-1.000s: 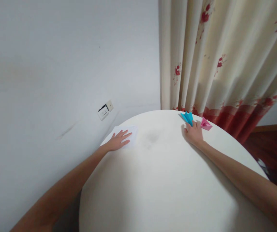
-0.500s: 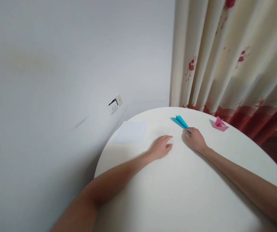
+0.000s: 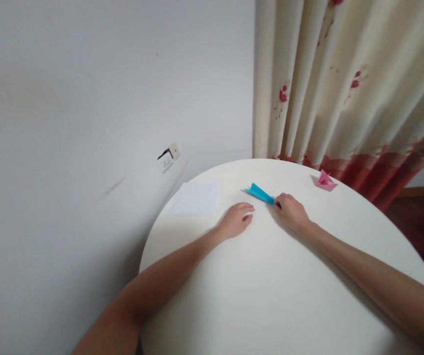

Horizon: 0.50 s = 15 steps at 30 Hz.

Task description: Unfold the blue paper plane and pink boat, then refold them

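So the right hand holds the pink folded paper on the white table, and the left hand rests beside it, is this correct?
Not quite. In the head view the right hand holds the blue folded paper, not the pink one, which lies apart near the curtain. The left hand does rest beside it on the white table.

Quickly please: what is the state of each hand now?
Left hand: open, holds nothing, resting on the white table.
Right hand: closed, grip on the end of the blue folded paper.
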Each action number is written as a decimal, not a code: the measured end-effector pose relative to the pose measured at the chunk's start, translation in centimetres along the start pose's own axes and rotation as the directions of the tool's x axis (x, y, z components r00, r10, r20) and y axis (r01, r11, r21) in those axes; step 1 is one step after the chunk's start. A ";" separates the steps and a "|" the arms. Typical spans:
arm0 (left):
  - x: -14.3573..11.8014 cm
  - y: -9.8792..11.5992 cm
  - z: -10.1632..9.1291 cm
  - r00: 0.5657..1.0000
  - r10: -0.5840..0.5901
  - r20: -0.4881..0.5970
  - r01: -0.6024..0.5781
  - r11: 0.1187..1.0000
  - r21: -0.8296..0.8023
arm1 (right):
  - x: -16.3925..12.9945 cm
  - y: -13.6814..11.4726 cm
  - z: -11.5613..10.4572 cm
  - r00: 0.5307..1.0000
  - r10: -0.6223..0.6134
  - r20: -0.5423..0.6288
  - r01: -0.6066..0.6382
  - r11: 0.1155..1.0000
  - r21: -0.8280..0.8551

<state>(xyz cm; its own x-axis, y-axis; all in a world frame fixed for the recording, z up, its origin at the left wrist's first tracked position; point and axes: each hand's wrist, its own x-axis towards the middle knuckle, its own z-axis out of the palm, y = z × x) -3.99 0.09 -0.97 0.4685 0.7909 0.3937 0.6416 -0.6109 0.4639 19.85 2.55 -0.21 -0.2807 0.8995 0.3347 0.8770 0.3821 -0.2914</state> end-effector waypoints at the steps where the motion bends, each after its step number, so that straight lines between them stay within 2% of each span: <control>1: 0.0 0.1 0.0 1.000 -0.007 0.000 0.007 1.000 -0.016 | 0.1 0.1 0.0 1.000 0.010 -0.028 -0.009 1.000 0.029; 4: 0.0 0.3 -0.2 0.997 -0.073 -0.021 0.070 0.991 -0.117 | 0.6 0.1 -0.2 0.981 0.072 -0.178 -0.027 0.970 0.243; 6: 0.1 0.6 -0.4 0.985 -0.160 -0.068 0.139 0.958 -0.252 | 0.8 -0.3 -0.4 0.958 0.183 -0.220 -0.056 0.874 0.482; 8: 0.2 0.9 -0.4 0.963 -0.248 -0.108 0.184 0.893 -0.410 | 0.6 -1.2 -0.4 0.947 0.304 -0.107 -0.138 0.682 0.718; 10: 0.3 1.3 -0.3 0.947 -0.294 -0.130 0.184 0.827 -0.531 | 0.0 -2.5 -0.1 0.940 0.338 0.037 -0.203 0.471 0.858; 12: 0.4 1.7 -0.3 0.943 -0.305 -0.133 0.168 0.781 -0.601 | -0.8 -4.0 0.4 0.927 0.355 0.118 -0.236 0.308 0.922; 15: 0.6 2.3 -0.1 0.935 -0.323 -0.146 0.154 0.740 -0.654 | -1.9 -6.0 0.9 0.931 0.319 0.179 -0.232 0.136 0.963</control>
<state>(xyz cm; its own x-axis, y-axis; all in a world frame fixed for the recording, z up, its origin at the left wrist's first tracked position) -2.29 -0.89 0.44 0.1418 0.9319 0.3339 0.1498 -0.3536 0.9233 14.77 -1.23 0.13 -0.0513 0.9970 0.0583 -0.1914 0.0475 -0.9804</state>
